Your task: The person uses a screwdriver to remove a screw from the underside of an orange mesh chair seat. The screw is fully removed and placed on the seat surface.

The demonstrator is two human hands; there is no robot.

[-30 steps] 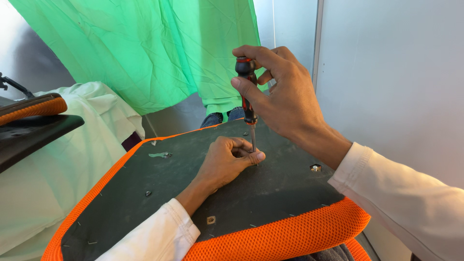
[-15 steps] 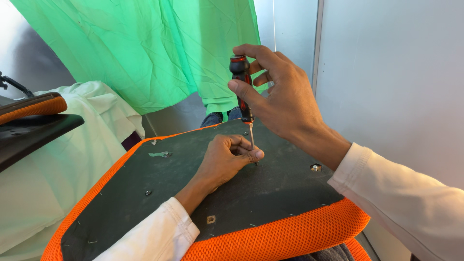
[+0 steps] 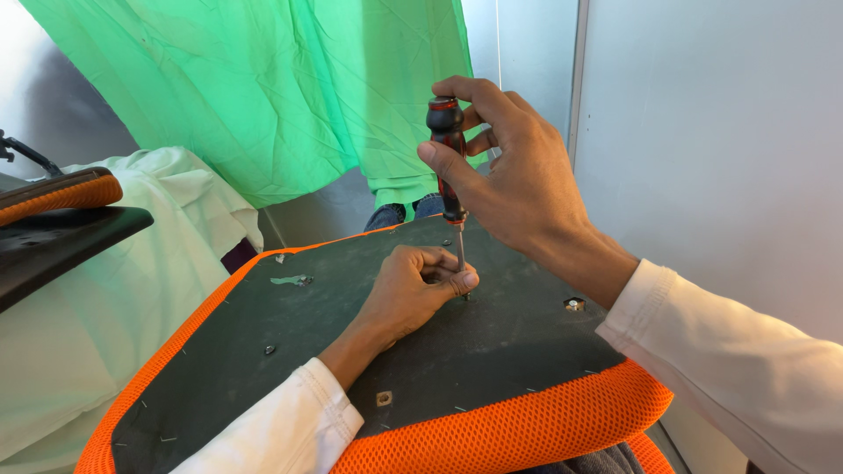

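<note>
An upturned seat pad (image 3: 492,351) with a black underside and an orange mesh rim lies on my lap. My right hand (image 3: 514,175) grips the black and red handle of a screwdriver (image 3: 448,158), held upright with its tip down on the black board. My left hand (image 3: 413,290) rests on the board, thumb and fingers pinched around the steel shaft just above the tip. Whatever fastener is under the tip is hidden by my fingers.
Metal inserts dot the board: one at the right (image 3: 573,305), one near the front (image 3: 383,398), one at the left (image 3: 269,350). A second orange and black seat part (image 3: 61,211) lies at the left on white cloth (image 3: 132,290). Green fabric (image 3: 263,88) hangs behind; a grey wall (image 3: 702,132) stands right.
My right hand tilted the screwdriver slightly left and lifted it, then brought it back upright and down. My left hand stayed pinched at the shaft.
</note>
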